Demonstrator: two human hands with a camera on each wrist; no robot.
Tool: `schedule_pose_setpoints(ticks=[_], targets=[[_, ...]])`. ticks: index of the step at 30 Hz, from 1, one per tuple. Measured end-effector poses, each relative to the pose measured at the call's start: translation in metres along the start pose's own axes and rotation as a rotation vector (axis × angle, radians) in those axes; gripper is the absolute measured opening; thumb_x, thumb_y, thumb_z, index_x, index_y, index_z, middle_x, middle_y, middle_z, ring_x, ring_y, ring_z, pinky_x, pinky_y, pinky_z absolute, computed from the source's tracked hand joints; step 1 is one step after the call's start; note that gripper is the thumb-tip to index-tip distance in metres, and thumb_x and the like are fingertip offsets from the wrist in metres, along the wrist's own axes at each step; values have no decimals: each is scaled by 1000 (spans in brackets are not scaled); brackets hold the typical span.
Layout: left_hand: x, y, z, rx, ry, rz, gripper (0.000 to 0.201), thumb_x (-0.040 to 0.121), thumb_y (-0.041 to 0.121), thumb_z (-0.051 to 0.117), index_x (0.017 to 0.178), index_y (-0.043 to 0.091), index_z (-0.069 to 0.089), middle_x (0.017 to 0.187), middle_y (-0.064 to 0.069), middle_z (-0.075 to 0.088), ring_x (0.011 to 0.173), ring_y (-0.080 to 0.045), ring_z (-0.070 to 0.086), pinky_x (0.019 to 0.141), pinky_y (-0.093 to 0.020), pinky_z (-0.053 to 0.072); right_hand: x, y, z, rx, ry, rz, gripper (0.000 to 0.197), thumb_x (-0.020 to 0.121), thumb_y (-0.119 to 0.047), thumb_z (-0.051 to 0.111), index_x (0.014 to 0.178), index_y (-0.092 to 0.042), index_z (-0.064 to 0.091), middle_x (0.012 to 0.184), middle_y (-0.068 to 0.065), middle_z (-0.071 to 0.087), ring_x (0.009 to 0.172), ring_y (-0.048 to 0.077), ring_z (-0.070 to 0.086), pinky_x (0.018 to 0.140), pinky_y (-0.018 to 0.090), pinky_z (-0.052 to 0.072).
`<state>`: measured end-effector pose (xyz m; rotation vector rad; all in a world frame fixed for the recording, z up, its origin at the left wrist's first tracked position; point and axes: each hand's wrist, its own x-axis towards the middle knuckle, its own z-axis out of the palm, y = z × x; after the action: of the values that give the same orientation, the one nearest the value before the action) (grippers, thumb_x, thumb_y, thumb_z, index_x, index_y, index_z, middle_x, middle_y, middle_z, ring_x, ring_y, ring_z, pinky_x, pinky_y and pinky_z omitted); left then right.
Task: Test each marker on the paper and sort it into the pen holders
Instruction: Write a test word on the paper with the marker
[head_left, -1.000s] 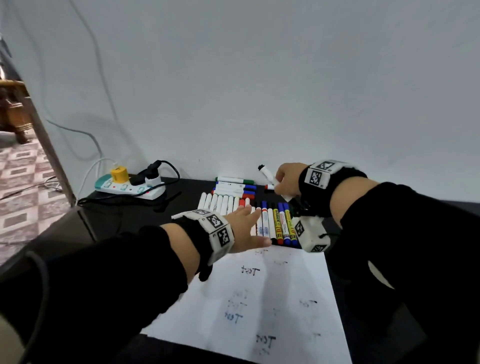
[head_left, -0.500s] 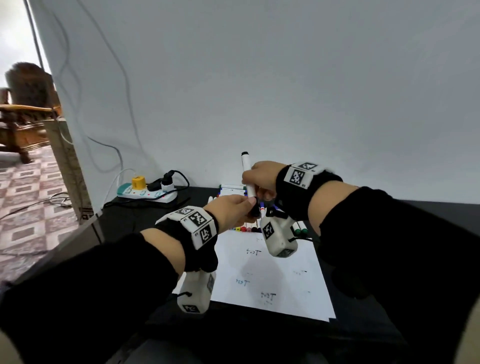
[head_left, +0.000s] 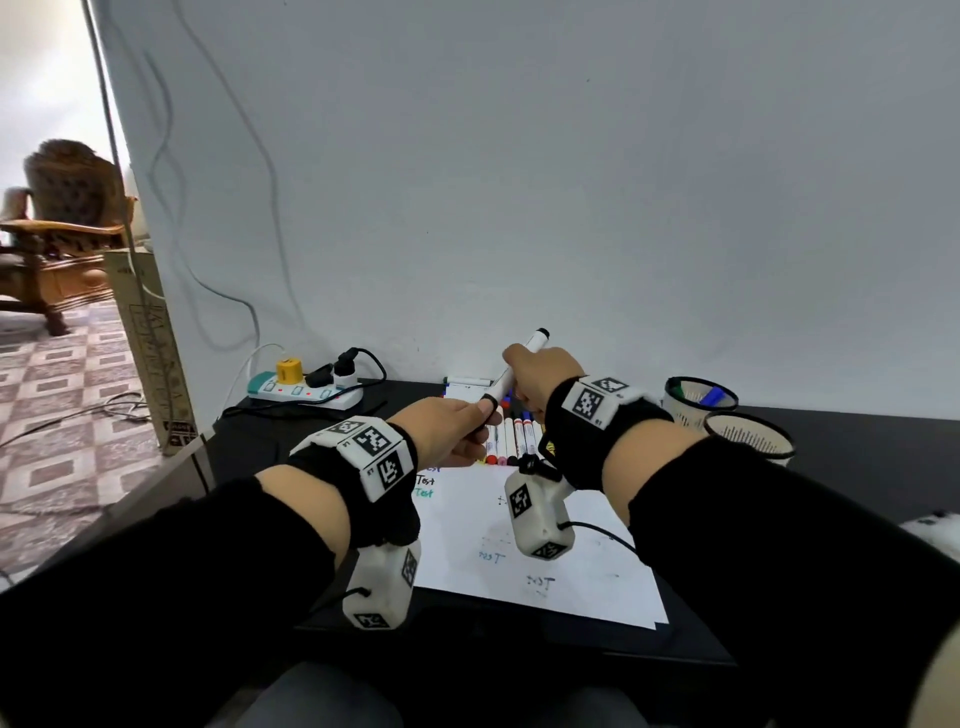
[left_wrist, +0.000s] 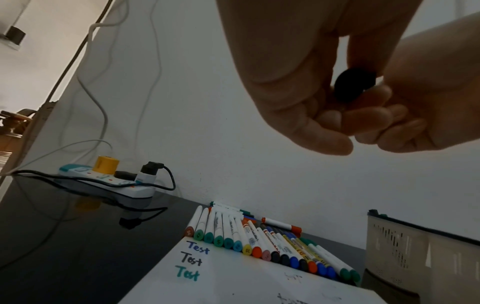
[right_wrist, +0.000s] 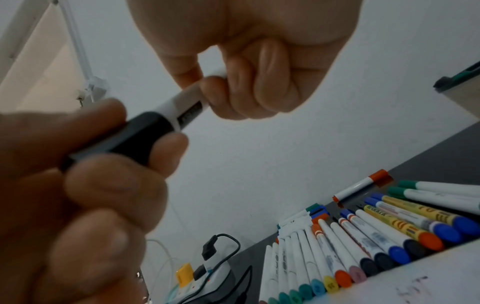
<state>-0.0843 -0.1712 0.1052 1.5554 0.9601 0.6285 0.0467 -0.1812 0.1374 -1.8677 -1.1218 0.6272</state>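
Both hands now hold higher and further right than half a second ago, and the marker (head_left: 515, 371) has tipped from upright to a slant. Head view: the right hand (head_left: 540, 382) wraps the white barrel above the table (head_left: 291, 431); the left hand (head_left: 452, 428) pinches the black cap (head_left: 488, 401). Pull straight along the barrel, over the paper (head_left: 582, 566). Two mesh pen holders (head_left: 748, 434) stand at right, a power strip (head_left: 304, 388) by the wall.

Left wrist view: thumb and fingertips (left_wrist: 330, 117) close on the cap end (left_wrist: 354, 85); the marker row (left_wrist: 270, 246) lies along the paper's far edge.

Right wrist view: curled fingers (right_wrist: 249, 90) clamp the barrel (right_wrist: 182, 107); cap still seated.
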Motion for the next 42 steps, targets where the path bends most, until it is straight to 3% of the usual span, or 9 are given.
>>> schedule_pose_setpoints(ticks=[10,14,17,22,28,32,37,40,42], targets=[[-11,8,-5,45,-35,-50,37,102,31,29,77,13,48,60,-1,33,52,-13,31,55,-19,35,-3,1,16,-11,6,-76,41,93,-38,45,62,-11,46,55,3,48,47,20,44,54,28,35],[-9,10,-10,144,-54,-37,36,103,30,27,77,14,46,61,-1,35,53,-13,34,54,-17,37,-1,1,19,164,-31,-37,38,88,-32,51,58,-11,45,47,1,43,41,18,36,46,25,28],[-11,11,-17,32,-97,-66,34,101,32,33,79,14,50,54,3,39,51,-12,37,55,-17,43,-5,1,19,311,-86,-29,39,89,-30,53,57,-12,40,35,-5,35,35,13,27,40,21,22],[-13,7,-18,-53,-199,-105,34,101,35,31,80,16,50,44,8,35,43,-9,37,56,-19,43,-8,3,22,353,-84,-43,34,88,-23,49,57,-13,37,38,-2,32,36,14,24,42,22,20],[-9,14,-11,173,-84,-70,35,103,30,26,76,13,43,58,0,30,49,-11,30,52,-18,36,-5,-3,22,202,15,45,28,81,-31,48,61,-11,45,55,4,47,47,21,41,55,30,35],[-2,12,-8,524,4,-26,35,102,35,26,89,10,47,70,-7,47,56,-18,44,68,-29,44,-1,-7,22,169,37,84,28,82,-31,48,64,-10,48,57,4,50,51,22,47,63,32,39],[-4,13,-8,849,111,12,45,102,36,22,115,4,50,102,-13,56,94,-27,54,76,-27,35,4,-6,26,149,24,112,28,81,-33,47,64,-11,50,60,6,53,58,25,50,67,34,41],[-9,15,-10,1024,137,88,39,103,34,21,103,7,50,96,-10,53,88,-24,50,73,-27,33,7,-4,28,169,13,109,28,83,-31,47,66,-9,50,56,5,52,55,24,49,64,32,40],[-13,15,-11,1119,172,102,31,102,34,22,92,12,42,88,-5,47,81,-21,45,71,-28,32,9,-4,30,151,3,126,24,83,-29,45,80,-7,54,43,2,52,49,21,46,58,29,38]])
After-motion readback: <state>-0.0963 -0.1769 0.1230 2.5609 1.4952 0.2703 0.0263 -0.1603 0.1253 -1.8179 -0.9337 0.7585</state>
